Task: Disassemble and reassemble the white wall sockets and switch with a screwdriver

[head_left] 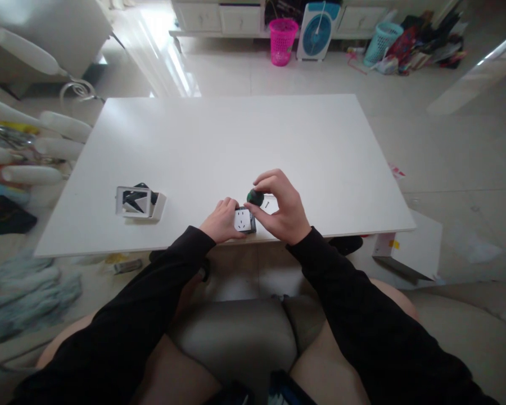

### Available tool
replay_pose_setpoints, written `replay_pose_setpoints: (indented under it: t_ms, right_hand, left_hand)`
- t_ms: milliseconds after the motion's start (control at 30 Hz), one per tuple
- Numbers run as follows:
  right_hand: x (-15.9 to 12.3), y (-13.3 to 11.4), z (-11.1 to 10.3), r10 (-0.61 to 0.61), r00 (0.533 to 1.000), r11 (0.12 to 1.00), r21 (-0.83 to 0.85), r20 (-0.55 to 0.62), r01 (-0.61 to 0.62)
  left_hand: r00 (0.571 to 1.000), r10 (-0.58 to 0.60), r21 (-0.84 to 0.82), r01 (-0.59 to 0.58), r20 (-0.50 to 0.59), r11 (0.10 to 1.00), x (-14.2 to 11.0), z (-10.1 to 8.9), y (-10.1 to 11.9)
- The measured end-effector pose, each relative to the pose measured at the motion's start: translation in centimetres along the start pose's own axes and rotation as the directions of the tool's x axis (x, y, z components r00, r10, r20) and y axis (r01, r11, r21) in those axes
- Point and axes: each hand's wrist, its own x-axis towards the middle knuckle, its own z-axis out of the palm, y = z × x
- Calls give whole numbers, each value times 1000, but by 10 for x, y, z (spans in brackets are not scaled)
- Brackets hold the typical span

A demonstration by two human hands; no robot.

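My left hand (pixel 225 220) is closed around the left side of a wall socket (pixel 242 220), which has a white face with slots and a dark frame. It sits near the table's front edge. Just above the socket's right corner, my right hand (pixel 281 207) pinches a screwdriver (pixel 255 197) by its dark green and black handle, seen end-on from above. Its shaft and tip are hidden. Partly behind the right fingers lies a small white piece (pixel 271 203) with a dark screw-like mark on it.
On the left of the white table (pixel 236 135) are an open white box (pixel 157 207) and a white frame (pixel 133 201) with dark pieces. Beyond the table stand a pink basket (pixel 282 42), a blue fan (pixel 317 32) and a light blue basket (pixel 382 44).
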Motion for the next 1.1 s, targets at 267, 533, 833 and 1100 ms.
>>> replay_pose_setpoints:
  t_ms: [267, 533, 833, 1100]
  right_hand:
    - [-2, 8, 7, -12, 999, 1000, 29, 52, 10]
    - [-8, 8, 19, 38, 989, 986, 155, 144, -61]
    - [-5, 17, 26, 141, 983, 976, 152, 117, -158]
    - [-3, 9, 23, 55, 990, 988, 136, 130, -73]
  left_hand:
    - [996, 16, 27, -19, 84, 999, 0, -9, -15]
    - [994, -5, 75, -3, 111, 997, 0, -13, -14]
    - [988, -33, 193, 3, 151, 981, -7, -24, -18]
    - [988, -30, 267, -12, 154, 964, -9, -26, -4]
